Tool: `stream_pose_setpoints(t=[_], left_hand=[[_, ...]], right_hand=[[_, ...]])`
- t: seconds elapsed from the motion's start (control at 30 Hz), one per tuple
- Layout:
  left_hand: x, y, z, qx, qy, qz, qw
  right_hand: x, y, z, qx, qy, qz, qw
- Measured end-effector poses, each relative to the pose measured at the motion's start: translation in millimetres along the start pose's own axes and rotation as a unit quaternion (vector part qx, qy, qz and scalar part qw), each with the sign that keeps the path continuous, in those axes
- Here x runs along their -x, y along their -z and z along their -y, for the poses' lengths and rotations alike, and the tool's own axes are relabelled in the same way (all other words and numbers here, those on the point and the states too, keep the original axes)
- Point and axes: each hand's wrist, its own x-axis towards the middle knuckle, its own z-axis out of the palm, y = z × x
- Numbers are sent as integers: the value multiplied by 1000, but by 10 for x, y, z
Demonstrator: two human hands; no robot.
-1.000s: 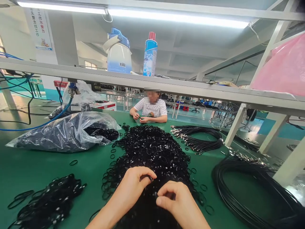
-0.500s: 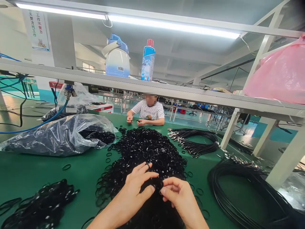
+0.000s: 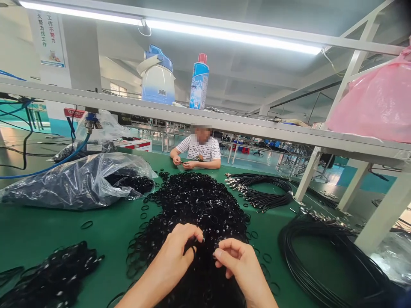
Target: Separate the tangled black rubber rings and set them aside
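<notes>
A large heap of small black rubber rings (image 3: pixel 195 205) covers the middle of the green table (image 3: pixel 38 235). My left hand (image 3: pixel 175 256) rests on the near side of the heap, its fingers curled and pinching black rings. Just to the right of it, my right hand (image 3: pixel 239 265) is closed in a pinch on rings from the same heap. The two sets of fingertips almost touch above the rings.
A smaller pile of rings (image 3: pixel 54 273) lies at the near left. A clear bag of rings (image 3: pixel 77 179) sits left, coiled black cables (image 3: pixel 321 265) right, a cable bundle (image 3: pixel 263 190) behind. A person in a striped shirt (image 3: pixel 201 149) works opposite. A shelf (image 3: pixel 205 117) overhead carries bottles.
My left hand's fingers, stretched out half a second ago, have curled into a pinch again. Both hands stay on the near side of the heap.
</notes>
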Motion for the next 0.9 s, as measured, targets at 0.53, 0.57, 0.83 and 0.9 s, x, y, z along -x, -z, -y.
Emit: stream_pose_setpoints(t=[0.53, 0.57, 0.83, 0.9], left_hand=[[15, -175, -98, 25, 20, 11, 999], [15, -175, -103, 25, 11, 10, 1000], [-15, 33, -109, 18, 53, -12, 998], [-14, 79, -106, 28, 64, 12, 997]], right_hand=[[85, -116, 34, 66, 27, 19, 997], [88, -121, 39, 73, 27, 13, 997], [99, -7, 98, 242, 48, -82, 965], [130, 7, 106, 352, 72, -104, 928]])
